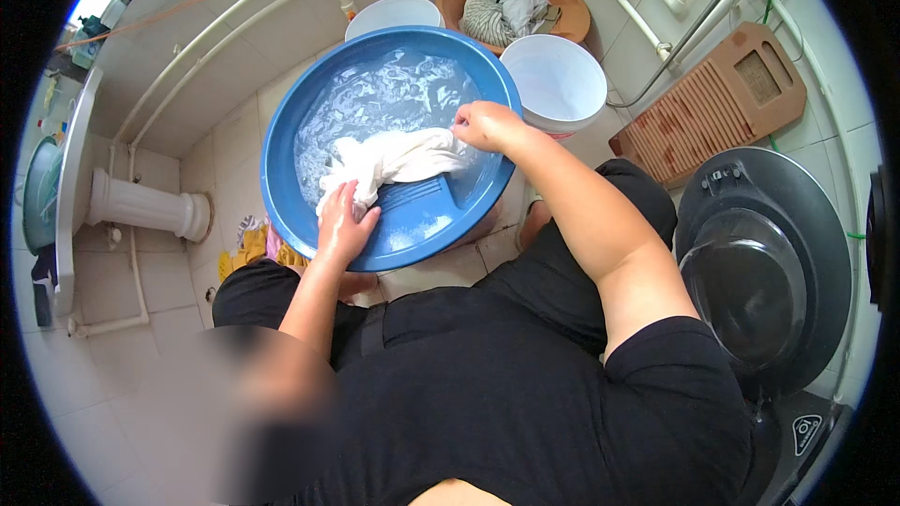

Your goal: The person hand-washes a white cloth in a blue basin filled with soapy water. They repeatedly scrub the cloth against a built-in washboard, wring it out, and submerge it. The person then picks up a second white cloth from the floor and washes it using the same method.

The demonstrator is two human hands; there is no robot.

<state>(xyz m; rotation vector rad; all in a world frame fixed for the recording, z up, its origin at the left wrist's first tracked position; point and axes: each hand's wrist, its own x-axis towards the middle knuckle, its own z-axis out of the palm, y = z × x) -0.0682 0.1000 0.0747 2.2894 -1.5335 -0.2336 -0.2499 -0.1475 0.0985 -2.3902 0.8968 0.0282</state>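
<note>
A wet white cloth (pixel 398 157) lies bunched across a large blue basin (pixel 274 169) of sudsy water. Part of it rests over the ridged blue washboard (pixel 412 201) built into the near side of the basin, where white foam sits. My right hand (pixel 487 126) is closed round the cloth's right end, near the basin's right rim. On the cloth's left end, beside the washboard, my left hand (pixel 345 225) lies with its fingers stretched out and its thumb apart. The cloth's far underside is hidden in the water.
White buckets (pixel 553 84) (pixel 394 14) stand behind the basin, beside a brown tub (pixel 445 0) holding wet cloths. A brown washboard (pixel 712 103) and a black basin (pixel 825 272) lean at the right wall. Yellow and pink cloths (pixel 253 245) lie on the floor, near a pedestal (pixel 150 206).
</note>
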